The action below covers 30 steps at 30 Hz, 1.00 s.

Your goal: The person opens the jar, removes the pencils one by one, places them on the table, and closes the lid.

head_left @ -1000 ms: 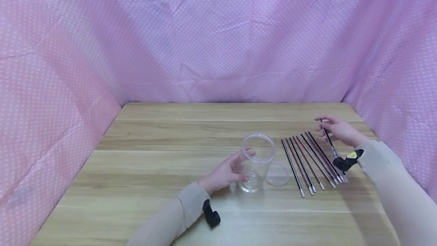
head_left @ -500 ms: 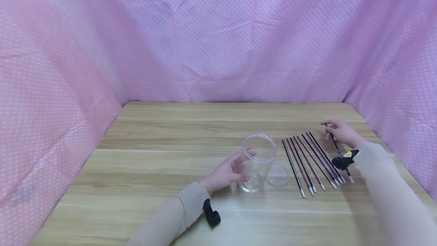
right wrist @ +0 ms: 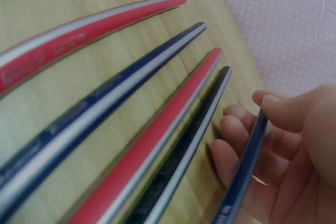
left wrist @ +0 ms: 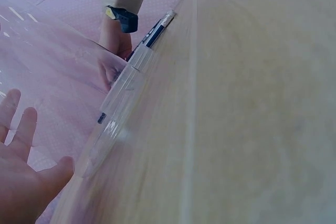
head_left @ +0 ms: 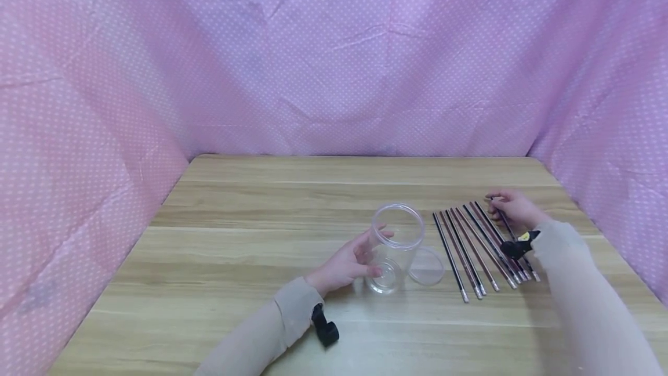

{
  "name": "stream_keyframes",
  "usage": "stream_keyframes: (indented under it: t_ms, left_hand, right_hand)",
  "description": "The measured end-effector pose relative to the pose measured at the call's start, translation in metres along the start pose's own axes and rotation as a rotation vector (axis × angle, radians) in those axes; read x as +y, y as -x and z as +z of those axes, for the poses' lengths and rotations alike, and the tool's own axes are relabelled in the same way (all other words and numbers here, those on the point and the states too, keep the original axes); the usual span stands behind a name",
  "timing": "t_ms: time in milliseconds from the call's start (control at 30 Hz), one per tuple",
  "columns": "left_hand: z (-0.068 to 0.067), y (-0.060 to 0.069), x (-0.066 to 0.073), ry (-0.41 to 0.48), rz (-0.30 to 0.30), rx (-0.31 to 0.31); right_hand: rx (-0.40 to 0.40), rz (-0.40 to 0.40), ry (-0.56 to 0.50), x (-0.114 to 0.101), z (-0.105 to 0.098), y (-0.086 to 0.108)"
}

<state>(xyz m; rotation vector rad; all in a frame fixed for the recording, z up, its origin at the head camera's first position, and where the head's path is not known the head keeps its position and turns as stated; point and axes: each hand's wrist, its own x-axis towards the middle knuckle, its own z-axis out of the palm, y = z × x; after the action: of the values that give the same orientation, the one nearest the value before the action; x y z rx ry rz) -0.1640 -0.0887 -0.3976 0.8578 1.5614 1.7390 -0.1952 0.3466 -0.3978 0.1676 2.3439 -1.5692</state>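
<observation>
My left hand (head_left: 348, 264) is round the side of a clear plastic cup (head_left: 398, 246) that stands upright on the table, thumb on the near side and fingers on the far side. In the left wrist view, the left hand's fingers (left wrist: 27, 129) are spread beside the cup wall. My right hand (head_left: 514, 206) pinches a dark blue pencil (right wrist: 245, 161) near its unsharpened end between thumb and index finger. The pencil's eraser end points towards me, low at the right end of a row of pencils (head_left: 472, 248). The right wrist camera hides part of this row.
A clear round lid (head_left: 426, 266) lies flat between the cup and the pencils. The row mixes dark and red striped pencils side by side, erasers towards me. A pink dotted cloth (head_left: 334, 74) hangs behind and beside the wooden table (head_left: 250, 202).
My right hand has lowered the pencil and brought it slightly left, towards the right end of the row. The left hand and the cup have stayed in place.
</observation>
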Motion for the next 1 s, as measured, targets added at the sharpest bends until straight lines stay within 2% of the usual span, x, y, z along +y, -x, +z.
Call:
stream_keyframes:
  t_ms: [200,300,433,567,833,1000]
  left_hand:
    - [0.0,-0.001,-0.002,0.013,0.01,-0.008]
    - [0.0,-0.001,-0.001,0.009,0.008,-0.007]
    - [0.001,-0.002,-0.001,0.002,0.011,-0.003]
    - [0.002,-0.002,-0.003,-0.007,0.012,-0.002]
    - [0.004,-0.002,-0.004,-0.014,0.0,0.009]
    - [0.005,-0.002,-0.004,-0.011,0.001,0.017]
  right_hand:
    - [-0.025,0.005,0.014,-0.001,-0.002,-0.001]
    - [-0.017,-0.026,0.132,-0.006,-0.003,0.0]
    - [0.032,-0.072,0.357,-0.011,-0.002,0.001]
    - [0.063,-0.081,0.466,-0.011,0.0,0.0]
    - [0.109,-0.081,0.436,-0.011,0.008,0.002]
    - [0.149,-0.102,0.466,-0.011,0.011,0.002]
